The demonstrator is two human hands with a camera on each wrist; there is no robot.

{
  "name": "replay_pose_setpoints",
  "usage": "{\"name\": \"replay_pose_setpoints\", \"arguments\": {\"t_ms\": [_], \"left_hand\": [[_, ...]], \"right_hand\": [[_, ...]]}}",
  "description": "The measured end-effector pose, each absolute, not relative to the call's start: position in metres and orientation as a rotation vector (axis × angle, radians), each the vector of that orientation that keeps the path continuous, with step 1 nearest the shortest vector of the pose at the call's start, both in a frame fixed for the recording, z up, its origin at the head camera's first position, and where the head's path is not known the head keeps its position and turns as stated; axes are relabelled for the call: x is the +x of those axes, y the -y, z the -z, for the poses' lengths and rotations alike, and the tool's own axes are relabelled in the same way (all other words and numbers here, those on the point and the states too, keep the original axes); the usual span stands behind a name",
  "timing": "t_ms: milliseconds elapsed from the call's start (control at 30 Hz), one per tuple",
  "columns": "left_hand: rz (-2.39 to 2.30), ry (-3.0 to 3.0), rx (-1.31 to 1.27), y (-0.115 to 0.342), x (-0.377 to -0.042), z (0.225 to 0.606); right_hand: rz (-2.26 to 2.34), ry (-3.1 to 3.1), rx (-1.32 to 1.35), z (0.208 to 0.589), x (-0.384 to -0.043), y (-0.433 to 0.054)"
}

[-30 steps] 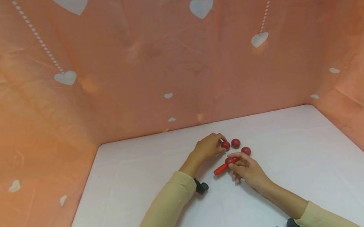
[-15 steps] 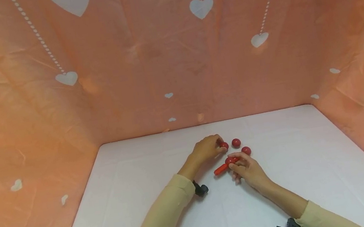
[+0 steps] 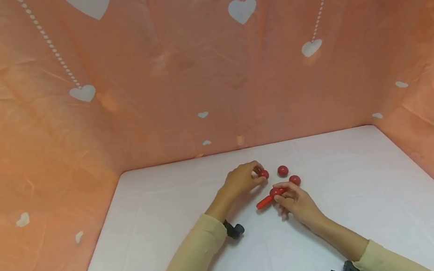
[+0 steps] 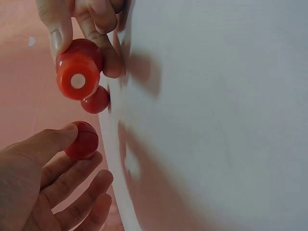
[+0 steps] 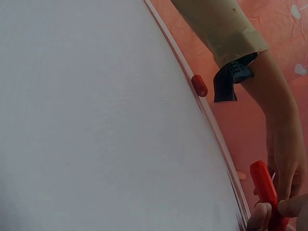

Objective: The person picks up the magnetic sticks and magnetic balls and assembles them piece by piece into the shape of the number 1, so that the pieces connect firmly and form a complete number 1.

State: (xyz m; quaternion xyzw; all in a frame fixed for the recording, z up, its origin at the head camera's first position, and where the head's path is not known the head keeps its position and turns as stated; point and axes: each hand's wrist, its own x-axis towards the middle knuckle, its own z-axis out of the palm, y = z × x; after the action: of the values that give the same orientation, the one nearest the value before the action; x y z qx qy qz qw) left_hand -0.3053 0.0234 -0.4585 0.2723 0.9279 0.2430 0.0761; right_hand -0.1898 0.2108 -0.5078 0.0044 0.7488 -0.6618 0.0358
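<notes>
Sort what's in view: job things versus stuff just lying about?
Seems in the job:
left hand, pinching a red ball
right hand, holding a red stick and second ball

Probably just lying about:
untouched ball at the back
red cylinder near the table edge
outer ball, unless joined to the stick; can't tell

In the head view, my left hand [image 3: 242, 179] partly hides the red ball [image 3: 265, 174] it pinches, and my right hand [image 3: 302, 207] covers part of the red stick [image 3: 264, 202]. The left wrist view's edges crop both hands; both sleeves [image 3: 188, 263] run off the head view's bottom edge.
</notes>
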Motion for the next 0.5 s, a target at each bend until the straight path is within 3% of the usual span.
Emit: {"name": "replay_pose_setpoints", "arguments": {"t_ms": [500], "left_hand": [[-0.751, -2.81, 0.814, 0.004, -0.296, 0.453]], "right_hand": [[2.013, -2.295, 0.025, 0.51, -0.191, -0.21]]}}
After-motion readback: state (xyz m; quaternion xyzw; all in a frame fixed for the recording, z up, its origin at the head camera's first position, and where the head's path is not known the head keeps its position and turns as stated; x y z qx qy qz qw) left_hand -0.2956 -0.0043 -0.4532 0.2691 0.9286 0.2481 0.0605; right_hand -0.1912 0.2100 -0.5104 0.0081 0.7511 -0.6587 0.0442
